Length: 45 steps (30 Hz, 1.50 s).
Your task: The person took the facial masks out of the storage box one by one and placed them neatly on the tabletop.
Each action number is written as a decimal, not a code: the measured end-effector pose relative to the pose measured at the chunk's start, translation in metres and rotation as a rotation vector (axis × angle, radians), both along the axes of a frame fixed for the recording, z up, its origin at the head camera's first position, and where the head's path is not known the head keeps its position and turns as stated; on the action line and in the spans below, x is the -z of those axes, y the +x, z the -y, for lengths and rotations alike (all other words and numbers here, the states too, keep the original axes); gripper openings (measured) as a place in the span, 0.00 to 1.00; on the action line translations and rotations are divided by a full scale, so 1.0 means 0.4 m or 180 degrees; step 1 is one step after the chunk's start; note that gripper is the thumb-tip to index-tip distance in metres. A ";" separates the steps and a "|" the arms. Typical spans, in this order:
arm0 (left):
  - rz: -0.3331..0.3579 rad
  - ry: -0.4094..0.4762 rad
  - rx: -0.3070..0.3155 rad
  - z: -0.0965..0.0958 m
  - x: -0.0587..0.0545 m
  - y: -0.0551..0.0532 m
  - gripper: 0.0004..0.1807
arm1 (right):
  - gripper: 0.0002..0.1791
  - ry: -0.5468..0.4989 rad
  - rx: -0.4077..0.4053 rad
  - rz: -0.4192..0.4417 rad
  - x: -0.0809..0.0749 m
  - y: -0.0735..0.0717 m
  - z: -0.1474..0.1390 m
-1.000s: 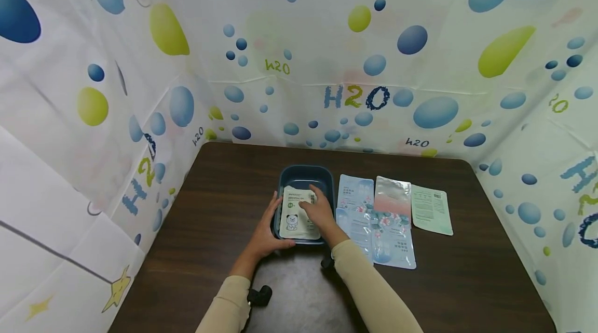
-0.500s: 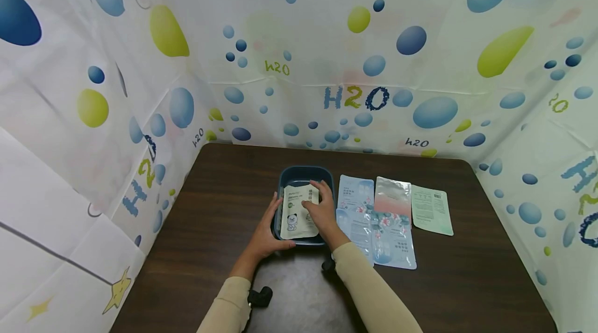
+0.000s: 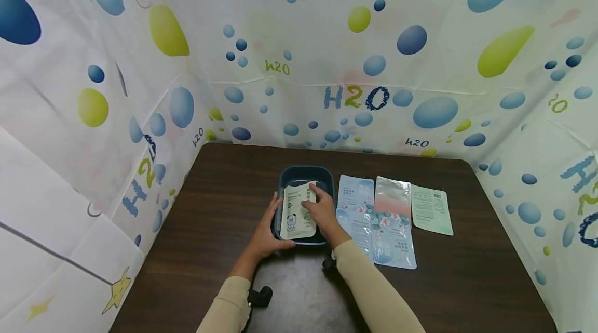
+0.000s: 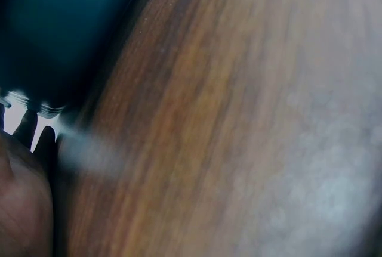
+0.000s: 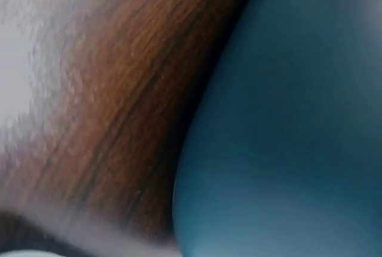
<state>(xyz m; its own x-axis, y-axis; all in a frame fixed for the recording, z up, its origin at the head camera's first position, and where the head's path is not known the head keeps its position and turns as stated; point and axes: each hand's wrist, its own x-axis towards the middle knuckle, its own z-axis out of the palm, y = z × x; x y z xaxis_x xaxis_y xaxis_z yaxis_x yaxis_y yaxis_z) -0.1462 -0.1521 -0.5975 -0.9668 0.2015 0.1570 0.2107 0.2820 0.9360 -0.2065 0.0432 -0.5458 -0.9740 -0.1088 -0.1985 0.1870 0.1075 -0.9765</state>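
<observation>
In the head view a dark blue plastic tray (image 3: 306,173) stands near the middle of the table. Inside it lies a cream face mask packet (image 3: 295,216) with a bear print and green lettering. My left hand (image 3: 264,238) holds the tray at its near left corner, thumb along the front edge and fingers along the left side. With thumb and fingers, my right hand (image 3: 325,216) pinches the packet's right edge, which stands slightly raised. Both wrist views show mostly the tray's outer wall (image 4: 59,24); the right hand's fingers are hidden in its own wrist view.
Right of the tray, several blue floral packets (image 3: 394,242) lie in rows, with a silver-and-pink packet (image 3: 392,195) behind them. A pale green packet (image 3: 432,210) is farthest right. The brown wooden table (image 3: 224,182) meets a patterned curtain (image 3: 299,63) at its back.
The packet's right edge has shifted a little leftward and up, with my right fingers drawing closer together on it. My left hand and the tray have stayed put.
</observation>
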 end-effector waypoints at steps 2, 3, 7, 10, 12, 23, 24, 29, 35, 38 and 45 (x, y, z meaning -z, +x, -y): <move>-0.0002 -0.0011 -0.0001 0.000 0.000 -0.001 0.71 | 0.36 0.0006 -0.0025 -0.0030 0.000 -0.002 -0.001; -0.0001 -0.0017 -0.0001 0.000 0.000 -0.001 0.71 | 0.35 0.0006 -0.0038 -0.0045 0.000 -0.003 -0.002; 0.0005 -0.0063 -0.0006 -0.001 -0.001 -0.003 0.71 | 0.33 0.0025 -0.0050 -0.0071 -0.007 -0.005 -0.005; 0.0040 -0.0067 -0.0032 -0.003 -0.002 -0.002 0.70 | 0.32 0.0055 -0.0037 -0.0064 -0.015 -0.008 -0.009; 0.0060 -0.0075 -0.0050 -0.003 -0.002 -0.001 0.70 | 0.32 0.0075 -0.0031 -0.0083 -0.019 -0.010 -0.012; 0.0030 -0.0091 -0.0044 -0.012 -0.027 0.009 0.69 | 0.30 0.0128 0.0028 -0.0183 -0.044 -0.030 -0.032; 0.0029 -0.0083 -0.0032 -0.014 -0.039 0.012 0.69 | 0.30 0.0124 0.0030 -0.0180 -0.048 -0.032 -0.036; -0.0034 -0.0018 0.0020 -0.015 -0.096 0.029 0.67 | 0.30 0.0096 0.0079 -0.0236 -0.068 -0.044 -0.054; -0.0069 0.0031 0.0031 -0.020 -0.097 0.028 0.68 | 0.30 -0.0031 0.0206 -0.0329 -0.097 -0.071 -0.100; -0.0103 0.0042 0.0061 -0.022 -0.090 0.026 0.69 | 0.30 -0.0162 0.0284 -0.0351 -0.115 -0.080 -0.136; -0.0123 0.0122 0.0056 -0.016 -0.086 0.031 0.68 | 0.31 -0.0327 0.0427 -0.0390 -0.154 -0.095 -0.224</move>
<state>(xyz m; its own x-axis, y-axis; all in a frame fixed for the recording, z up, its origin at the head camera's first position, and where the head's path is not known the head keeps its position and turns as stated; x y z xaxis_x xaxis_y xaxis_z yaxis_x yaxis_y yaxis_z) -0.1340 -0.1457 -0.5633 -0.9563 0.2115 0.2021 0.2516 0.2422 0.9370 -0.2445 0.1329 -0.4842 -0.9973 0.0100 -0.0723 0.0722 -0.0118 -0.9973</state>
